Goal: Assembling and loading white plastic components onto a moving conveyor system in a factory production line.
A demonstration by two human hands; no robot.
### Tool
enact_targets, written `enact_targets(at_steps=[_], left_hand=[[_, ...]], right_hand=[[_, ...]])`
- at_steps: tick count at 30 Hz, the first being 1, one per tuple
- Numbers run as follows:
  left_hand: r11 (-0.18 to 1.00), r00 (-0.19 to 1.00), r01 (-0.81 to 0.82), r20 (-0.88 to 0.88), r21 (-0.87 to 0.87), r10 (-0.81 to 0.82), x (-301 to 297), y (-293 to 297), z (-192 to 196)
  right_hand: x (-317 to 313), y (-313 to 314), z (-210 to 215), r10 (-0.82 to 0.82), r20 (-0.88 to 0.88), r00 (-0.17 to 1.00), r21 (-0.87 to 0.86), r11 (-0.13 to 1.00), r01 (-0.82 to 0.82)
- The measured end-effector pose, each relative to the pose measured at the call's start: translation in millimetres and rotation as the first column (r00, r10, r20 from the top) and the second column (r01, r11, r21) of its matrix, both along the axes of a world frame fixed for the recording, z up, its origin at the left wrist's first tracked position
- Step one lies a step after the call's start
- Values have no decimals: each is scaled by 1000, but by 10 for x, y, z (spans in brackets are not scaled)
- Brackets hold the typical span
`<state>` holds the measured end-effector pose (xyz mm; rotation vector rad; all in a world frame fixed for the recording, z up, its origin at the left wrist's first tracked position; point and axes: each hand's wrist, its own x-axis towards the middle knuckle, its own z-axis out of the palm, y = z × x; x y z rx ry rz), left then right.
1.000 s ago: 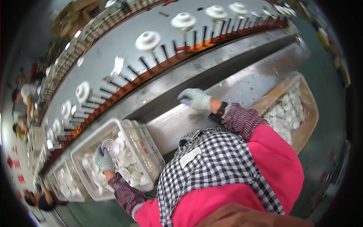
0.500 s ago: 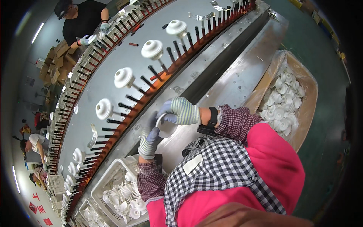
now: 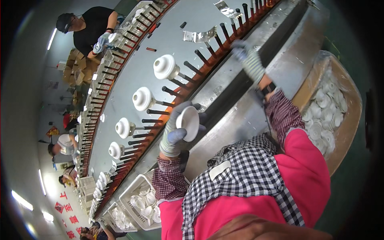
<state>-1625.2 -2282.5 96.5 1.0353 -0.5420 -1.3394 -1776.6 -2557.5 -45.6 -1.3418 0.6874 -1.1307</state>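
My left hand, in a striped glove with blue-grey fingertips, holds a white bowl-shaped part. Its thumb lies against the near side and the fingers are wrapped behind it, partly hidden. My right hand, gloved alike, is stretched out up and to the right, beside the row of black-tipped rods. Motion smears its fingers, so I cannot see whether they hold anything. Stepped white round parts sit on rods left of my hands. A shiny bent metal piece is mounted on a rod farther up.
The rods follow a curved grey table with a metal ledge on my side. At right stands a lined cardboard box of white parts; white baskets of similar parts are lower left. A person works across the table.
My right hand has left the white part and swung up and right toward the rods. The part stays in my left hand, now tilted differently. The whole view has shifted.
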Motion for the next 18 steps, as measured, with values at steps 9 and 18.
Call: enact_targets(at_steps=[9, 18], left_hand=[[992, 901, 102, 430, -74, -60, 351, -1528, 598], [965, 681, 202, 684, 167, -261, 1045, -3200, 162]], right_hand=[[543, -1485, -258, 248, -83, 965, -465, 847, -258], [711, -1110, -236, 434, 108, 895, -566, 767, -304]])
